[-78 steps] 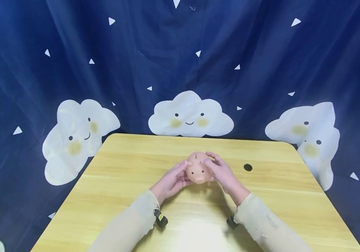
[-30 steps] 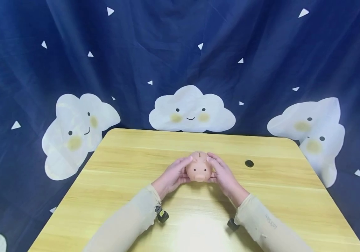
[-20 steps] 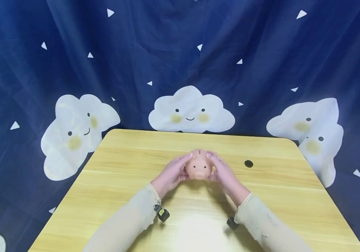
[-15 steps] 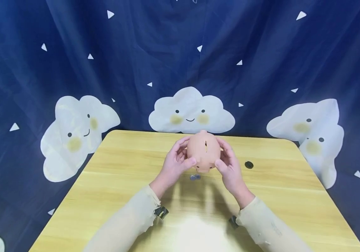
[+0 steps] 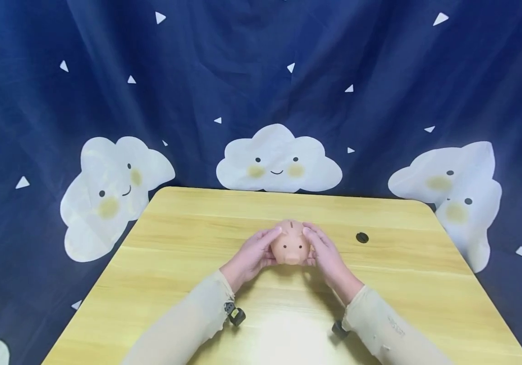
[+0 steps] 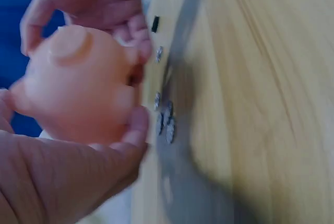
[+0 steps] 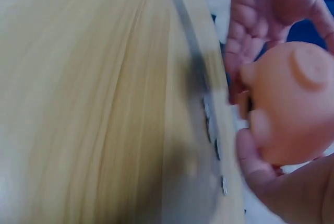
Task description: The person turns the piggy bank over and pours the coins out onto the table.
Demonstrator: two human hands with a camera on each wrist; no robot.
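Observation:
A pink piggy bank (image 5: 291, 246) is held off the table between both hands, its face towards the head camera and its slot on top. My left hand (image 5: 252, 255) grips one side, thumb near an ear. On the other side my right hand (image 5: 326, 253) grips it the same way. The left wrist view shows a dark opening in the underside of the bank. Several silver coins (image 6: 169, 130) lie on the table beneath it; in the head view the bank and hands hide them. To the right lies a round black stopper (image 5: 362, 237).
The wooden table (image 5: 187, 238) has its far edge just beyond the hands. Behind it hangs a dark blue curtain (image 5: 187, 76) with white clouds. Small black wrist cameras (image 5: 237, 317) hang below both sleeves.
Half a second ago the piggy bank was raised and tipped, showing its slot with coins visible below. Now it is lower, face towards the camera, hiding the coins. Both hands keep their hold.

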